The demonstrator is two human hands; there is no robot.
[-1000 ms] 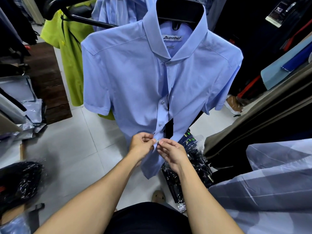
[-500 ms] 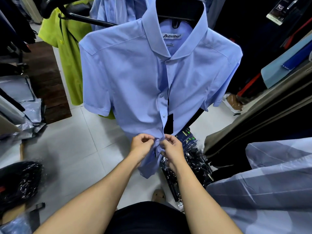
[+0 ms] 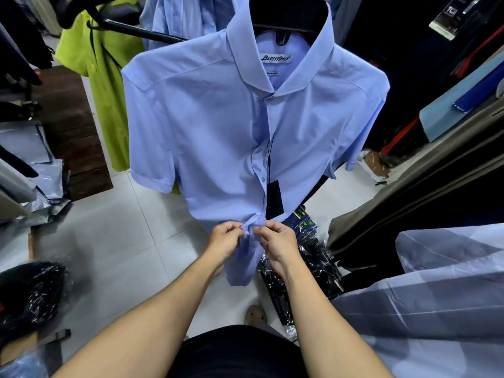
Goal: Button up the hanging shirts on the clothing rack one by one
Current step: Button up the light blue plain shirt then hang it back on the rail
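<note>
A light blue short-sleeved shirt (image 3: 212,137) hangs on a black hanger (image 3: 289,15) straight in front of me, its placket closed from the collar down. A black price tag (image 3: 274,199) dangles on a string over the placket. My left hand (image 3: 225,240) pinches the left edge of the placket near the hem. My right hand (image 3: 278,242) pinches the right edge, thumb and fingers touching the cloth right beside the left hand. The button between my fingers is hidden.
A lime green garment (image 3: 101,75) and more blue shirts (image 3: 180,17) hang behind on the black rail (image 3: 131,30). Plastic-wrapped dark packs (image 3: 305,257) lie on the tiled floor below the shirt. Dark garments (image 3: 436,192) and a grey-blue cloth (image 3: 441,296) crowd the right.
Both hands stay together at the lower placket, shifted slightly upward; the cloth is now bunched between my fingertips.
</note>
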